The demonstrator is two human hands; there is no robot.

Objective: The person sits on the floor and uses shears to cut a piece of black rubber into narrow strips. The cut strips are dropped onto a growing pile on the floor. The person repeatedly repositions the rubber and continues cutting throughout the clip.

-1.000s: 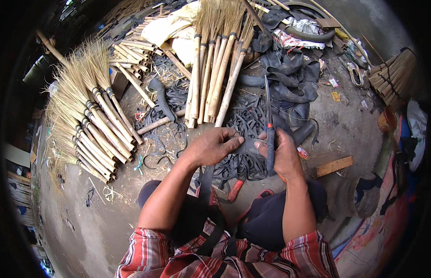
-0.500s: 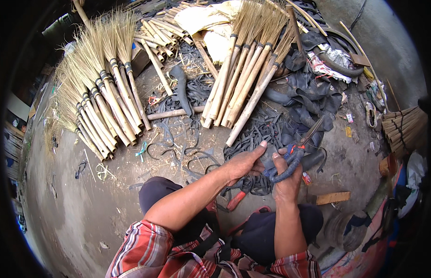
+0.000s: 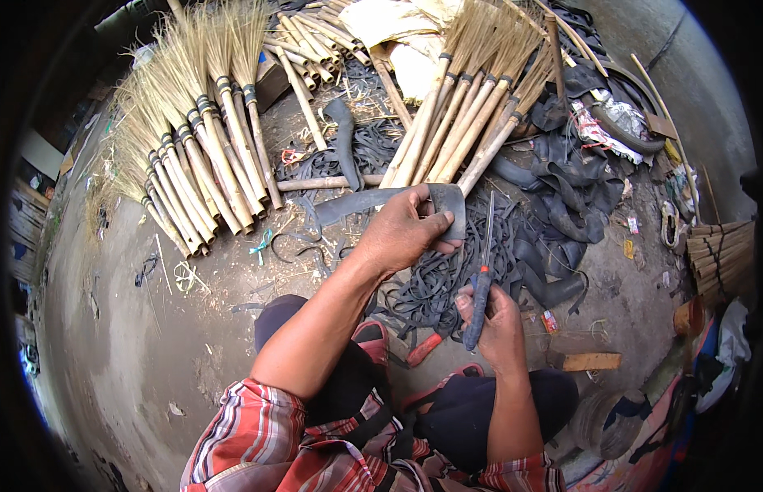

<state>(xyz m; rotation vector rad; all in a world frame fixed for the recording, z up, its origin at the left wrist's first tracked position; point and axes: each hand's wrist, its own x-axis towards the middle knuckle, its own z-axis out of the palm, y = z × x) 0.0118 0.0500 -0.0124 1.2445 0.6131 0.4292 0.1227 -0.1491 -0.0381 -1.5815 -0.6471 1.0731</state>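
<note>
My left hand (image 3: 408, 231) grips a wide, flat strip of dark rubber (image 3: 347, 207). One end of the strip trails off to the left, and the other shows beyond my thumb. Lower and to the right, my right hand (image 3: 500, 326) is closed on a pair of scissors (image 3: 479, 307) with dark, wrapped handles. Their long blades point away from me and look closed, with a bit of orange near the pivot. The blades stand just right of the strip, apart from it. Beneath both hands lies a tangled heap of thin rubber strips (image 3: 431, 287).
Finished brooms (image 3: 205, 156) lean in a row at the left, and more brooms (image 3: 459, 123) lie ahead. Bamboo sticks (image 3: 312, 49) are piled behind. Cut rubber tubes (image 3: 562, 184) lie at the right. A red-handled tool (image 3: 422, 350) and a wood block (image 3: 590, 361) rest near my feet.
My hands have moved apart. The left has gone up with the rubber strip, now stretched out to the left. The scissors have turned from pointing right to pointing straight away from me.
</note>
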